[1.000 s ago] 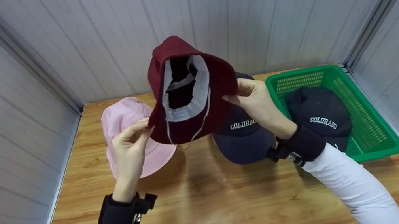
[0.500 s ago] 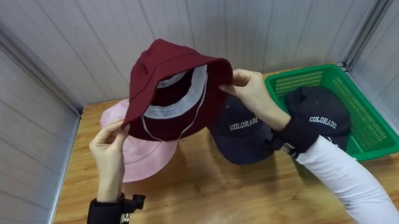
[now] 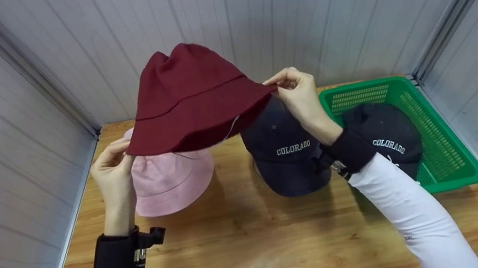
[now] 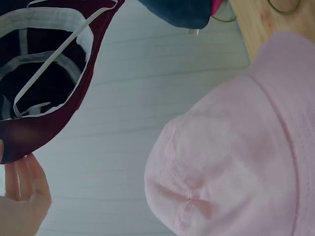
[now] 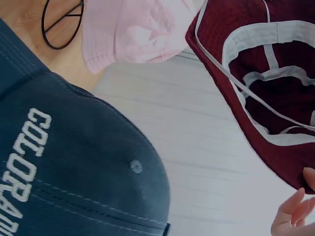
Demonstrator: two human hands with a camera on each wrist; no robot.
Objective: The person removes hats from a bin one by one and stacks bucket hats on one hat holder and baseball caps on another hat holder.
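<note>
A person holds a maroon bucket hat [image 3: 195,98] in the air above the far half of a wooden table [image 3: 257,246], the left hand [image 3: 111,171] pinching the brim's left edge and the right hand [image 3: 297,91] pinching its right edge between thumb and fingertips. A second ago the hat's opening and grey lining faced the head camera; it has since been tipped crown-up and spread wider, which suggests it has been shaped and is ready to be set down. Below it a pink bucket hat [image 3: 172,183] lies near the table's far left corner, a navy cap lettered COLORADO [image 3: 288,155] sits beside it at the far middle, and a matching dark cap [image 3: 388,139] rests in a green basket [image 3: 445,163] at the right edge. Only the wrist cameras, looking up from under the brim, show the grey sweatband and white chin cord [image 5: 236,83] inside the hat; the left wrist view also catches fingertips [image 4: 22,189] at the brim.
</note>
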